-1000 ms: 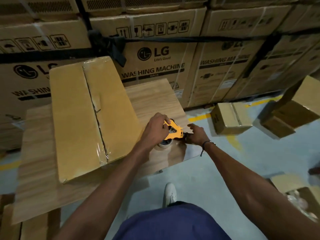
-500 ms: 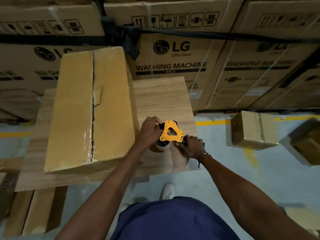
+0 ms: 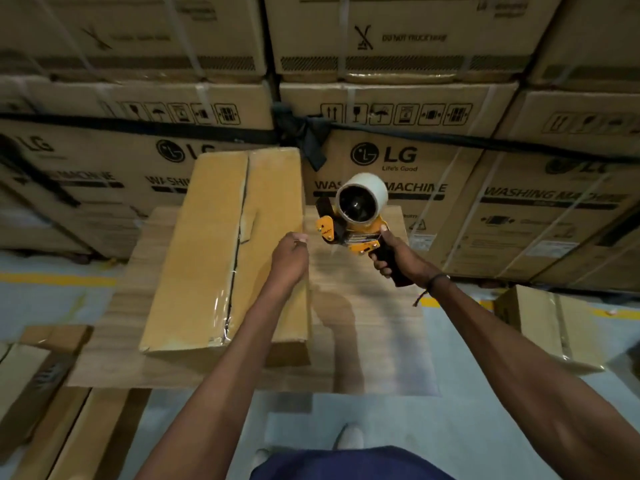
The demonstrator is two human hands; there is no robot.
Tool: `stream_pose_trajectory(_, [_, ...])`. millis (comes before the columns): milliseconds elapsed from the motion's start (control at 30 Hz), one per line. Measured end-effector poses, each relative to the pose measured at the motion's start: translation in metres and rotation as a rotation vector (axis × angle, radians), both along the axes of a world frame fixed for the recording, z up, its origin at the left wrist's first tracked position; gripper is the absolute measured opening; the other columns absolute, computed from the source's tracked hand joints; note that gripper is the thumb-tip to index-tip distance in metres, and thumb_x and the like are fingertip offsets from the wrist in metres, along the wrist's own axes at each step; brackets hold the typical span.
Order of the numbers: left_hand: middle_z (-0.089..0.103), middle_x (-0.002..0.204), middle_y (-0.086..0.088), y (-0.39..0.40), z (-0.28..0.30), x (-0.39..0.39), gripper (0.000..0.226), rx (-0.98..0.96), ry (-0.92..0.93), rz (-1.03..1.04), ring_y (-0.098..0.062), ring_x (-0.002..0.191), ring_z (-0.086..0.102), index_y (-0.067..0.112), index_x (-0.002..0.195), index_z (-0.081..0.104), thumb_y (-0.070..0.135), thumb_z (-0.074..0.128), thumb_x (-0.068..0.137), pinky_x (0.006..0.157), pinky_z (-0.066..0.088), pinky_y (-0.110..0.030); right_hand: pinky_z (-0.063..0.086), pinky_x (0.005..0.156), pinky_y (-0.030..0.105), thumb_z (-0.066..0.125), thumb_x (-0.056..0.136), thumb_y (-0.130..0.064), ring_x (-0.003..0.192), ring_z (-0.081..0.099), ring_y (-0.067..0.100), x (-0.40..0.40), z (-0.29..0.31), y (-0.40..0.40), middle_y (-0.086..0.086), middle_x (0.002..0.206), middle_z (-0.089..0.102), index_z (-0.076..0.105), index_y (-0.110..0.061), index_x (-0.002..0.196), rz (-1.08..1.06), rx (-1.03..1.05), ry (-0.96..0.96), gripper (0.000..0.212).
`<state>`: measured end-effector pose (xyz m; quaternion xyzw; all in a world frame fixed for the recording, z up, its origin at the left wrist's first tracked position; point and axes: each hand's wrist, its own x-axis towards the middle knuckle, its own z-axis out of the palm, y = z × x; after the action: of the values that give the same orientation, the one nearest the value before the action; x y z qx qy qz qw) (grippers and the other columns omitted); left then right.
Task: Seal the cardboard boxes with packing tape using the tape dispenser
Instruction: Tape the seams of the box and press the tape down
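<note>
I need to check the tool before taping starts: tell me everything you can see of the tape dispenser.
The orange plastic tape dispenser with a black handle is held up in the air above the wooden table, touching neither it nor the box. The right hand grips the handle. A nearly full roll of pale tape sits on its hub, its open side facing the camera.
</note>
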<state>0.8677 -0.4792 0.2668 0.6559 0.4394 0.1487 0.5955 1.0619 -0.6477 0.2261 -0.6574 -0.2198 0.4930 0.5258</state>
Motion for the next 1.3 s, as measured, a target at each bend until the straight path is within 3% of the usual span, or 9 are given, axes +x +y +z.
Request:
stream_pose_trajectory(200, [0.065, 0.120, -0.030, 0.031, 0.048, -0.033, 0.044, -0.780, -0.192, 0.032, -0.043, 0.107, 0.065, -0.003, 0.119, 0.053, 0.037, 0.036, 0.111, 0.089, 0.055, -0.054, 0.031, 0.050, 0.023, 0.024, 0.103, -0.070, 0.053, 0.033, 0.013, -0.047, 0.064, 0.050, 0.000, 0.064, 0.041, 0.053, -0.008, 0.082, 0.196, 0.139, 0.100, 0.072])
stream_pose_trajectory(267, [0.069, 0.114, -0.030, 0.042, 0.055, -0.053, 0.046, -0.875, -0.247, 0.046, -0.039, 0.100, 0.067, -0.008, 0.119, 0.055, 0.034, 0.036, 0.111, 0.085, 0.057, -0.048, 0.033, 0.050, 0.021, 0.024, 0.103, -0.069, 0.055, 0.033, 0.014, -0.066, 0.076, 0.064, 0.002, 0.066, 0.041, 0.054, -0.008, 0.082, 0.231, 0.153, 0.091, 0.071])
stream_pose_trajectory(433, [0.063, 0.070, -0.013, 0.071, 0.056, -0.097, 0.021, -0.743, -0.249, 0.235, -0.021, 0.071, 0.056, 0.000, 0.088, 0.057, -0.001, 0.044, 0.104, 0.049, 0.056, -0.025, 0.032, 0.053, 0.022, 0.023, 0.107, -0.062, 0.059, 0.036, 0.012, -0.110, 0.091, 0.091, 0.004, 0.075, 0.046, 0.053, -0.006, 0.091, 0.293, 0.179, 0.095, 0.065])
stream_pose_trajectory(633, [0.072, 0.065, -0.007, 0.102, 0.032, -0.163, 0.019, -0.348, -0.165, 0.320, -0.012, 0.050, 0.066, 0.003, 0.104, 0.067, -0.010, 0.059, 0.094, 0.048, 0.055, -0.024, 0.034, 0.050, 0.018, 0.020, 0.110, -0.053, 0.056, 0.038, 0.010, -0.162, 0.090, 0.117, -0.003, 0.070, 0.052, 0.051, -0.008, 0.091, 0.422, 0.127, 0.043, 0.058])
stream_pose_trajectory(767, [0.076, 0.086, -0.011, 0.119, 0.015, -0.208, 0.028, 0.012, -0.087, 0.324, -0.022, 0.071, 0.075, 0.010, 0.102, 0.070, -0.009, 0.064, 0.084, 0.062, 0.064, -0.038, 0.033, 0.050, 0.015, 0.021, 0.107, -0.054, 0.053, 0.036, 0.008, -0.192, 0.091, 0.123, -0.004, 0.066, 0.047, 0.053, -0.005, 0.100, 0.560, 0.096, -0.125, 0.058])
stream_pose_trajectory(833, [0.073, 0.079, 0.000, 0.119, 0.019, -0.233, 0.019, 0.205, 0.020, 0.345, -0.015, 0.070, 0.071, 0.012, 0.095, 0.068, -0.004, 0.069, 0.084, 0.056, 0.058, -0.021, 0.032, 0.047, 0.014, 0.022, 0.106, -0.054, 0.051, 0.036, 0.006, -0.199, 0.095, 0.122, -0.004, 0.064, 0.046, 0.052, -0.005, 0.097, 0.581, 0.056, -0.182, 0.058])
stream_pose_trajectory(967, [0.074, 0.083, -0.012, 0.128, 0.014, -0.290, 0.030, 0.119, 0.041, 0.371, -0.014, 0.060, 0.073, 0.003, 0.101, 0.063, 0.009, 0.085, 0.082, 0.054, 0.060, -0.028, 0.024, 0.045, 0.017, 0.018, 0.112, -0.050, 0.046, 0.031, 0.004, -0.190, 0.100, 0.099, -0.007, 0.059, 0.046, 0.048, -0.012, 0.077, 0.535, -0.037, -0.214, 0.059])
stream_pose_trajectory(1133, [0.075, 0.083, -0.012, 0.111, 0.000, -0.313, 0.028, 0.156, 0.053, 0.262, -0.018, 0.062, 0.075, 0.007, 0.094, 0.063, 0.011, 0.087, 0.081, 0.054, 0.058, -0.024, 0.018, 0.045, 0.023, 0.038, 0.088, -0.073, 0.048, 0.026, 0.009, -0.195, 0.082, 0.073, -0.004, 0.061, 0.045, 0.052, -0.017, 0.073, 0.604, -0.081, -0.227, 0.059])
stream_pose_trajectory(1300, [0.073, 0.080, -0.009, 0.114, -0.015, -0.340, 0.026, 0.290, 0.088, 0.288, -0.020, 0.066, 0.075, 0.016, 0.084, 0.062, 0.017, 0.088, 0.080, 0.057, 0.061, -0.032, 0.024, 0.044, 0.018, 0.047, 0.082, -0.087, 0.048, 0.025, 0.011, -0.203, 0.071, 0.052, 0.009, 0.063, 0.041, 0.052, -0.001, 0.080, 0.597, -0.028, -0.251, 0.087])
